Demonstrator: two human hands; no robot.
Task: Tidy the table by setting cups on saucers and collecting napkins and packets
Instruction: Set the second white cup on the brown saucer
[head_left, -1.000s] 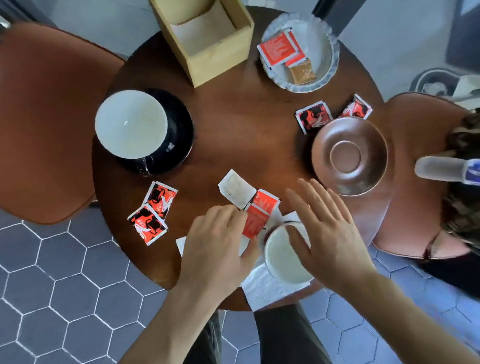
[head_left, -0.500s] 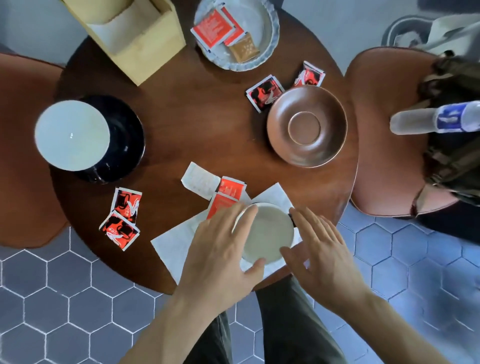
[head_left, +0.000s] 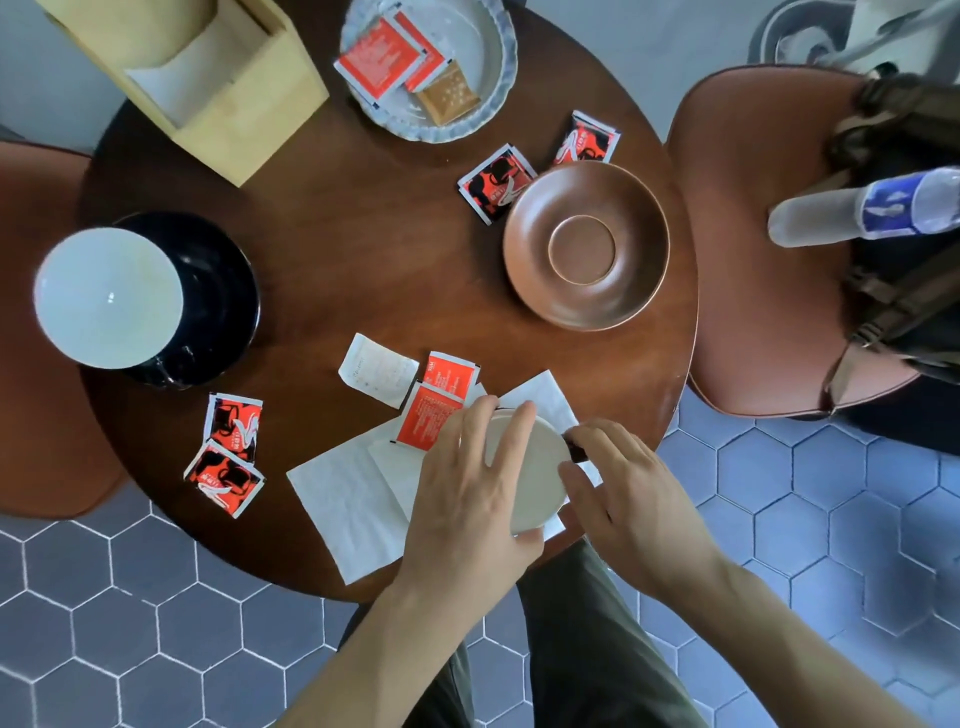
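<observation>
A small cream-lined cup (head_left: 535, 470) stands on white napkins (head_left: 348, 493) at the table's near edge. My left hand (head_left: 467, 493) wraps its left side, fingers over the rim. My right hand (head_left: 623, 499) pinches the dark handle on its right side. An empty brown saucer (head_left: 587, 244) lies further back to the right. A larger white cup (head_left: 109, 296) sits on a black saucer (head_left: 228, 301) at the left. Red packets (head_left: 441, 400) and a white packet (head_left: 376, 369) lie beside the napkins. Red-and-black packets (head_left: 231, 452) lie at the left and near the brown saucer (head_left: 493, 182).
A wooden napkin box (head_left: 208, 88) stands at the back left. A pale scalloped dish (head_left: 488, 78) at the back holds several packets. Brown chairs flank the round table (head_left: 337, 234); the right chair (head_left: 753, 291) carries a bag and a bottle (head_left: 872, 208). Hexagonal floor tiles lie below.
My left hand slid from the napkins onto the small cup's rim. My right hand closed in from the right to its handle. The view shifted so the table sits further left.
</observation>
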